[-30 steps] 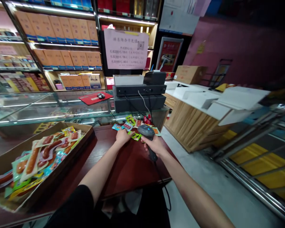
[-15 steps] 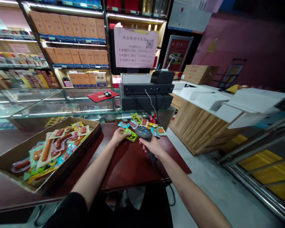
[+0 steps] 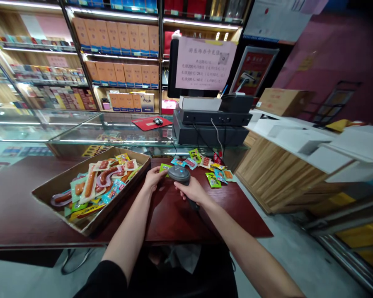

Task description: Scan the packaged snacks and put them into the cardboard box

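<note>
My left hand (image 3: 154, 178) pinches a small green snack packet (image 3: 164, 168) over the dark red table. Part of that packet is hidden behind the fingers and the scanner head. In my right hand (image 3: 192, 190) is a black barcode scanner (image 3: 179, 174), a small blue light on its top. Its head is close to the packet and my left fingertips. To the right of the scanner, another green packet (image 3: 213, 180) lies flat on the table. Beyond it is a loose group of small colourful packets, among them a sausage packet (image 3: 205, 162).
An open cardboard box (image 3: 95, 229) of packaged sausages stands left of my arm. Behind the table are a glass counter (image 3: 112, 124), a red mouse pad (image 3: 147, 123) and a black cash-register unit (image 3: 209, 134). A wooden cabinet (image 3: 276, 169) stands right.
The view has turned left. Both hands have moved left over the table, with the scanner head now closer to my left hand. The green packet right of the scanner has come into sight.
</note>
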### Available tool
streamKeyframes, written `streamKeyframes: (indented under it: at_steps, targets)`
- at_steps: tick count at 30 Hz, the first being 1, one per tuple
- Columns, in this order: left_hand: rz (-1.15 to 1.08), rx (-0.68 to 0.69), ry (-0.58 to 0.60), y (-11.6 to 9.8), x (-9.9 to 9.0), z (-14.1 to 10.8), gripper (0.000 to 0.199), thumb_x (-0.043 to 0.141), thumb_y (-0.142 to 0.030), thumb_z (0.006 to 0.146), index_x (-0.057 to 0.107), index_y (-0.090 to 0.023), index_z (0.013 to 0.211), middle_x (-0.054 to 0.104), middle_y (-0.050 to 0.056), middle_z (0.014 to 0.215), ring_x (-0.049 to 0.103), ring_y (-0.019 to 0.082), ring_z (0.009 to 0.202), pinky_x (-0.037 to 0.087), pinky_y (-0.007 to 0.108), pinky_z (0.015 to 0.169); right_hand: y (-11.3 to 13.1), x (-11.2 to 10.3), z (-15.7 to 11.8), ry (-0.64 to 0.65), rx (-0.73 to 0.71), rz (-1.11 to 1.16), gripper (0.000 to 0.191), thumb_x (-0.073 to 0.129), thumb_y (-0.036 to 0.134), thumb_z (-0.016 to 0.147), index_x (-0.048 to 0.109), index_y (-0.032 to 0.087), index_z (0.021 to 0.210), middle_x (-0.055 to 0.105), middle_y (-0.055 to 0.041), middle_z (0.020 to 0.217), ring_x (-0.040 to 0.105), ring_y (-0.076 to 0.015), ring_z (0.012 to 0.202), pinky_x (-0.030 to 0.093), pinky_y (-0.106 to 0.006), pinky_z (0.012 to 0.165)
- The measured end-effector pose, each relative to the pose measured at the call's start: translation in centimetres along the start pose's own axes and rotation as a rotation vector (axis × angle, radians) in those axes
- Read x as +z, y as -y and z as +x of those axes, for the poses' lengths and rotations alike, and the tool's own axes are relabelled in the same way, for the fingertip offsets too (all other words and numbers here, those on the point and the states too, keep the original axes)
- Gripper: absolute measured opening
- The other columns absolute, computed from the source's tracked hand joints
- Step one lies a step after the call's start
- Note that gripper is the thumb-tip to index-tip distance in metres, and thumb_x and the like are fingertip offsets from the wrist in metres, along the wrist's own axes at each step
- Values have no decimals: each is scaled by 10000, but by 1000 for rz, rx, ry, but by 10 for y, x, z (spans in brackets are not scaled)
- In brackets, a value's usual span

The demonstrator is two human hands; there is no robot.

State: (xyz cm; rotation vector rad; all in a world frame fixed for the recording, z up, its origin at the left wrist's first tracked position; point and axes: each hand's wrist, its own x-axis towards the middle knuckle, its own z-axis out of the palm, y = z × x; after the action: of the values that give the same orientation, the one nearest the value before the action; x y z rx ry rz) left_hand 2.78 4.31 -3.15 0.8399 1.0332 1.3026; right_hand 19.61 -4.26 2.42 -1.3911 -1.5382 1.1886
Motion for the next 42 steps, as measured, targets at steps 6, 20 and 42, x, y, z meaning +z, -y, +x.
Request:
streamKeyframes:
  at_steps: [6, 20, 42]
  targets:
    - [-29, 31, 46, 3, -1, 4, 451, 871, -218, 473, 710, -111, 881, 738, 73, 792, 665, 158, 689, 521, 284, 720, 0, -1, 2, -20, -9, -16, 259, 669, 393, 757, 579, 158, 693, 554, 35, 450, 501, -96, 345, 394, -199, 362]
    - [-59, 15, -57, -10, 10, -8, 418, 899, -230, 450, 678, -110, 785, 707, 44, 719, 628, 122, 615, 479, 235, 619, -3, -6, 1, -23, -4, 15, 273, 658, 418, 759, 598, 154, 719, 560, 32, 474, 503, -94, 358, 398, -199, 367]
    - [-765, 34, -348, -116, -19, -43, 62, 598, -82, 869, 588, -141, 852, 588, 20, 776, 639, 83, 727, 601, 250, 800, 2, -17, -1, 6, -31, 7, 289, 666, 430, 764, 612, 148, 737, 565, 27, 482, 526, -98, 371, 415, -198, 383]
